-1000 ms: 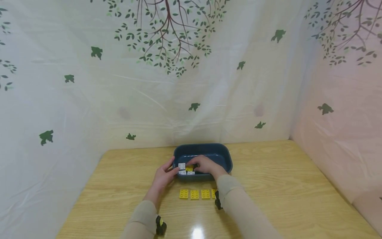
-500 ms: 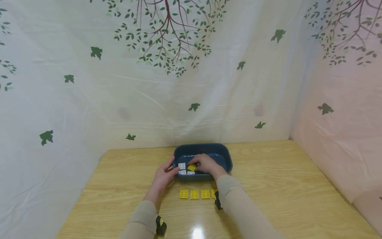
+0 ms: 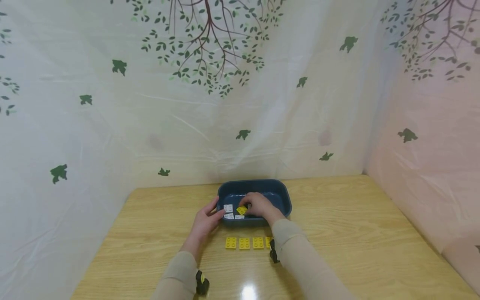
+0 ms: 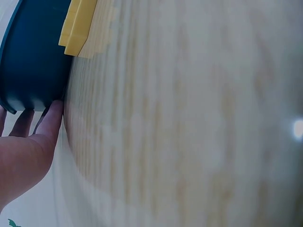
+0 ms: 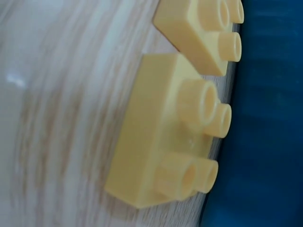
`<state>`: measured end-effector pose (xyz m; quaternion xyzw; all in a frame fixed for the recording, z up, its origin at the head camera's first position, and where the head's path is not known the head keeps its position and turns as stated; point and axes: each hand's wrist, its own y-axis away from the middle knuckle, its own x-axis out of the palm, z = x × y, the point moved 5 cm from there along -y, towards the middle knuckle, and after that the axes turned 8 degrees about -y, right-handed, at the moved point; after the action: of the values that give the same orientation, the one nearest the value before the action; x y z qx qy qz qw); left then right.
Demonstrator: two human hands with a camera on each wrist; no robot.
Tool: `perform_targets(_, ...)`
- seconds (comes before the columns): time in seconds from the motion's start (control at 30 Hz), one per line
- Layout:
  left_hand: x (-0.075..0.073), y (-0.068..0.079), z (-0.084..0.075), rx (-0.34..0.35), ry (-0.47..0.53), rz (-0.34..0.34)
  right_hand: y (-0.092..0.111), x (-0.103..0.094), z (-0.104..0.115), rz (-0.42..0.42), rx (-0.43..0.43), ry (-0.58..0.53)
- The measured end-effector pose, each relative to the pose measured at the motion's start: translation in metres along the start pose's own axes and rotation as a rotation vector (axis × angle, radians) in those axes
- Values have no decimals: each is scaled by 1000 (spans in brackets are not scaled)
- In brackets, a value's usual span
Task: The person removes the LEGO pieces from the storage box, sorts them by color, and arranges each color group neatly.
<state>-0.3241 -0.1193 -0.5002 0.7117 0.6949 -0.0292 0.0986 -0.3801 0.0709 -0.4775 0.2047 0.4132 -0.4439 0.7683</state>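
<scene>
A dark blue bin (image 3: 279, 185) stands on the wooden table. My right hand (image 3: 258, 205) reaches into it and pinches a yellow toy brick (image 3: 241, 210), tilted between thumb and fingers. Three white bricks (image 3: 228, 208) lie in the bin's left part, close to the yellow one. My left hand (image 3: 206, 218) touches the bin's left end with its fingers and thumb rather straight, as the blue wall (image 4: 33, 56) in the left wrist view also shows. The right wrist view does not show my right hand's fingers.
In front of the bin runs a row of yellow bricks (image 3: 244, 243), studs up, on the table (image 3: 337, 241). The right sleeve partly covers the rightmost one. A pale curtain (image 3: 187, 137) with printed leaves hangs behind and along both sides.
Inside the bin, my right hand has turned the yellow brick and shifted it slightly right, away from the white bricks. My left hand has stayed at the bin's left end.
</scene>
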Motion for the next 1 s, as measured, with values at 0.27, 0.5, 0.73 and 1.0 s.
perform_targets(0.27, -1, -3, 1, -14, 5, 6, 1, -5, -1, -94, 3, -47)
perform_targets(0.5, -2, -4, 1, -11, 6, 9, 2, -12, -3, -161, 59, -135)
perform_targets(0.73, -1, -5, 1, -12, 28, 10, 9, -23, 1, -195, 35, -147)
perform_targets(1.0, -1, -6, 2, -14, 17, 3, 29, -36, 13, -240, -54, -128)
